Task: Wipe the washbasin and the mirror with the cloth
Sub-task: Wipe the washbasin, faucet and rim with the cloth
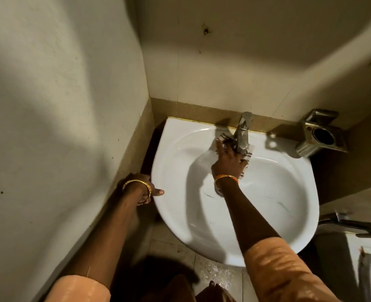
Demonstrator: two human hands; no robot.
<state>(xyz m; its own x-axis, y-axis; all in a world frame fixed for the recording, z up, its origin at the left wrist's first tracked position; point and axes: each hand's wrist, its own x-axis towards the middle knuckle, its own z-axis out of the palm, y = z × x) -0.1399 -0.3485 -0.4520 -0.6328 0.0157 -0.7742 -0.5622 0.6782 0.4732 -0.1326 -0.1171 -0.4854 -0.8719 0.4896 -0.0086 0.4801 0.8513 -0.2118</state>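
The right hand (228,160) lay flat and spread over the cloth (244,168), fingers (220,149) pressing it against the back of the basin (267,192) right at the foot of the tap (242,136). It did not grip the cloth so much as pin it under the palm, which suits rubbing a curved surface; checked edges of the cloth stuck out past the fingers beside the tap and below the wrist. That spot, where the tap meets the rim, probably collects grime, which would explain working in so close.

The left hand (146,189) rested on the basin's left rim, thumb lying on the white edge and the other fingers curled out of sight beneath, holding nothing else. It looked like a brace, steadying the body while the right arm reached across the bowl. Both wrists carried bangles.

The bowl showed a few dark streaks toward the front, so the basin seemed only partly wiped. A metal holder (319,134) was fixed to the wall right of the tap. No mirror was in view; that part of the job appeared not yet begun.
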